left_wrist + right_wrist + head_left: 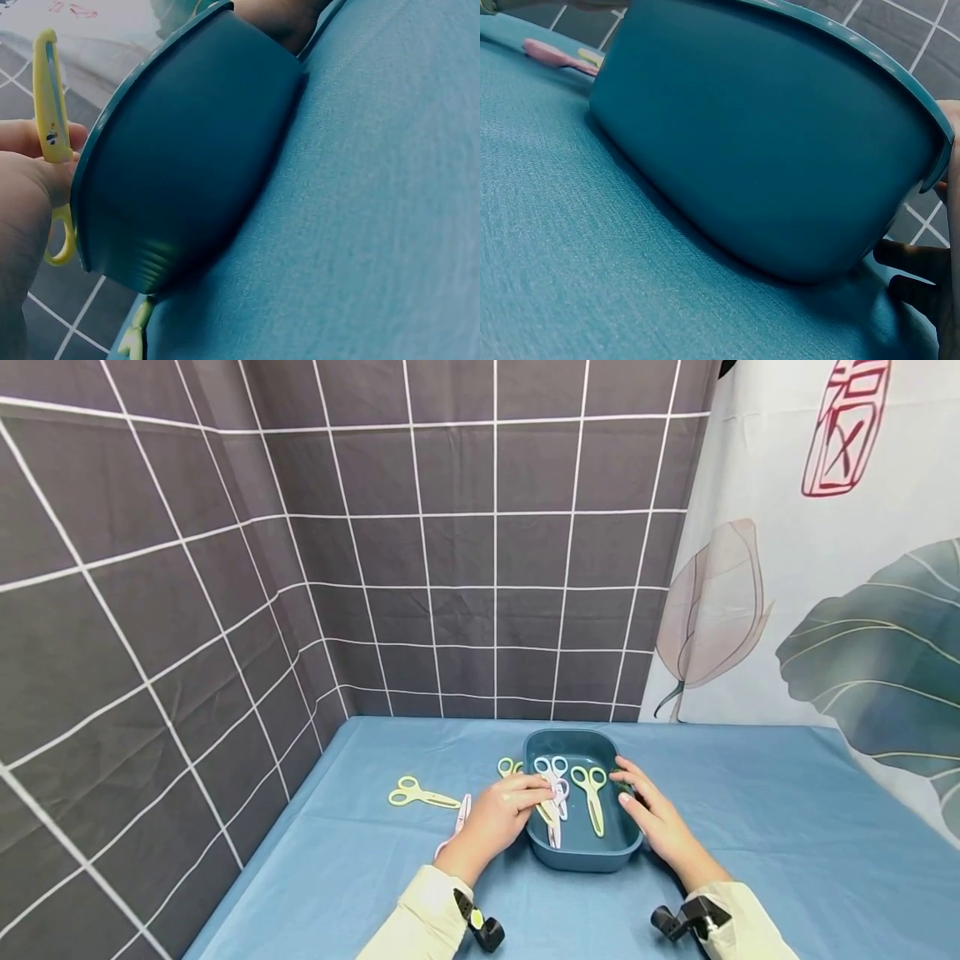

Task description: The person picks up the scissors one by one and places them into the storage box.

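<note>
A deep blue basin [585, 860] stands on the table with several scissors inside. My left hand [504, 807] is over the basin's left rim, its fingers and thumb pinching a pair of yellow scissors [49, 105]. One loop shows below that hand in the left wrist view. My right hand [660, 822] grips the basin's right rim, some fingertips [904, 259] showing below the rim outside. Inside the basin, yellow scissors [592, 802] lie at the middle, and white-handled scissors [552, 768] lie beside my left fingers, partly covered.
Another pair of yellow scissors [420, 795] lies on the blue cloth [315, 877] left of the basin. Pink scissors [462, 814] lie nearby, partly hidden by my left hand. A grey gridded curtain [457, 552] hangs behind the table.
</note>
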A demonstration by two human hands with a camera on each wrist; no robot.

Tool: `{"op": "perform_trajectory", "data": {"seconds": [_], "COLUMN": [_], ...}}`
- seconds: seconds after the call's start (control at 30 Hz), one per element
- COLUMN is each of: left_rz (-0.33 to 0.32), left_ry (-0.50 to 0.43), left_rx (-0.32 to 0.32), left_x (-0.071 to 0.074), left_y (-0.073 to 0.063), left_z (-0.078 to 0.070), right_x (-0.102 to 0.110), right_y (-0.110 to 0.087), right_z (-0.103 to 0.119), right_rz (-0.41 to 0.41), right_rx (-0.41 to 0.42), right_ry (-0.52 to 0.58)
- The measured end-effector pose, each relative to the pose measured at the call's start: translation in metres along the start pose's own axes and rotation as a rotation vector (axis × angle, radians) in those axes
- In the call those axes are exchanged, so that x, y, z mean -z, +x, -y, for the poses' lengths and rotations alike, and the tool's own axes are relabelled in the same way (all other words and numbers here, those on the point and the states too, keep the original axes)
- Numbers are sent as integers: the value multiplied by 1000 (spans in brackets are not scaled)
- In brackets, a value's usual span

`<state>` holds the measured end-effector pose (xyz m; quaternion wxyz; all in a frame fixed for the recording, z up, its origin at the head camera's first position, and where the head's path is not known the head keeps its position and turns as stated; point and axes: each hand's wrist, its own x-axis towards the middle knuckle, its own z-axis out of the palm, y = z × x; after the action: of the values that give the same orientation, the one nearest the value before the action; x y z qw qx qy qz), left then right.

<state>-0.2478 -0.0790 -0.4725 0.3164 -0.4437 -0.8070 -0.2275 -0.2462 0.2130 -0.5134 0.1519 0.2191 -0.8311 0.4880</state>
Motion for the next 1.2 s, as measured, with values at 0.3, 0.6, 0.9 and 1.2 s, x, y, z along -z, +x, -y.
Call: {"op": "perform_trajectory", "data": {"seconds": [0.3, 0.6, 0.9, 1.2], "left_rz": [-12, 38, 90, 132], "left_ry": [73, 47, 70, 128], "left_rx": [-79, -75, -67, -58], "left_x": [-5, -3, 2, 4], "left_y": [0, 2, 3, 6], "left_z": [1, 2, -3, -7], "right_x": [0, 1, 0, 0], "right_y": [1, 1, 0, 0], "right_z": [0, 2, 4, 5], "right_rz": [6, 7, 4, -5], "right_rx": [9, 25, 22, 23], "right_ry": [11, 20, 17, 31]}}
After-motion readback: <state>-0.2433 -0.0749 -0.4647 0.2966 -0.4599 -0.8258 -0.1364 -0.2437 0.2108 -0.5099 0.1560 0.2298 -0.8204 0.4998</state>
